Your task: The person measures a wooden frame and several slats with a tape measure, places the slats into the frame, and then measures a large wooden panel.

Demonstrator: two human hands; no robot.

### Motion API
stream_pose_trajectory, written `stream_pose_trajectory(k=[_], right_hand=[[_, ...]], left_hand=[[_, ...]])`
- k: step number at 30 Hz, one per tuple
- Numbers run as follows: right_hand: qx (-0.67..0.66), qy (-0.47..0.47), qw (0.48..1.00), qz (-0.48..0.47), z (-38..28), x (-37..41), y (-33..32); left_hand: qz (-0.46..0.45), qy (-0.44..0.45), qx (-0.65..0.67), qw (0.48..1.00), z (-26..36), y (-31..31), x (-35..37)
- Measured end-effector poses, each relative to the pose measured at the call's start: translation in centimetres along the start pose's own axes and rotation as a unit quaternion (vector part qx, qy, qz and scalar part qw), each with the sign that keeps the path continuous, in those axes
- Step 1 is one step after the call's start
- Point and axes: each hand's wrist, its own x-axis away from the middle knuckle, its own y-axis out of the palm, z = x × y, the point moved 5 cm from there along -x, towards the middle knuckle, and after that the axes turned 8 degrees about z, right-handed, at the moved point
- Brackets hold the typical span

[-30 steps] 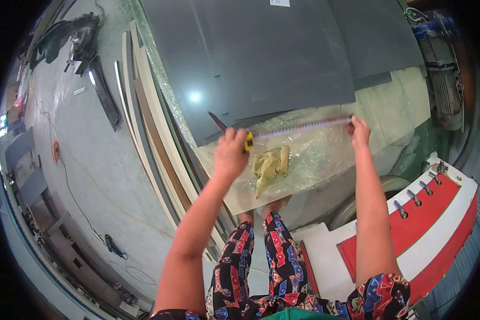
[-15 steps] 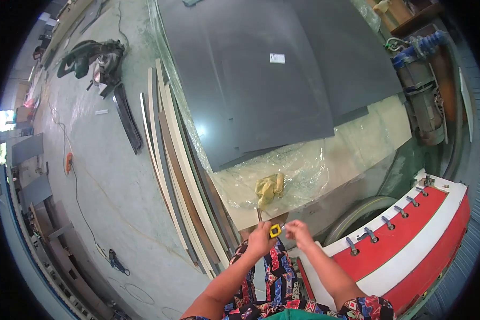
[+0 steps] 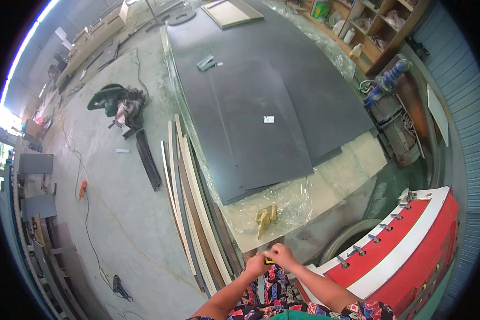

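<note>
Workshop bench (image 3: 357,154) stacked with dark grey sheets (image 3: 261,106), yellow rag (image 3: 265,218) lying on plastic film (image 3: 304,197) by the front edge. Just below the rag, off the bench: left hand (image 3: 255,265) and right hand (image 3: 284,255) clasped together around a small yellow tape measure (image 3: 270,261), mostly hidden by fingers. Probably light, rigid and slightly slick; best gripped around the case body, not the thin springy blade.

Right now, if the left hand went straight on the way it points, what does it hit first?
The left hand points up-right, into the yellow tape measure it grips and the right hand pressed against it. Past those, probably the table edge below the yellow cloth; depth is unclear.
</note>
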Motion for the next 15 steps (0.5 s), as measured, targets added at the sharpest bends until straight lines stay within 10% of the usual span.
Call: stream_pose_trajectory(k=[7, 9, 11, 13, 15], right_hand=[[0.055, -0.136, 0.984, 0.100, -6.9, 4.0, -1.9], [0.021, -0.136, 0.986, 0.091, -7.3, 4.8, -3.5], [-0.022, -0.126, 0.987, 0.098, -8.1, 6.1, -5.7], [-0.036, -0.165, 0.985, 0.034, -9.9, 7.9, -7.6], [-0.056, -0.160, 0.985, 0.034, -10.3, 9.5, -8.3]], left_hand=[[0.025, 0.052, 0.125, 0.991, 1.7, -2.8, 1.0], [-0.117, -0.136, 0.324, 0.929, 2.8, -4.2, 1.6], [-0.090, 0.062, 0.378, 0.919, 3.8, -4.9, 2.2], [-0.218, -0.204, 0.571, 0.765, 6.1, -6.8, 3.9], [-0.256, -0.171, 0.563, 0.767, 6.9, -6.6, 4.8]])
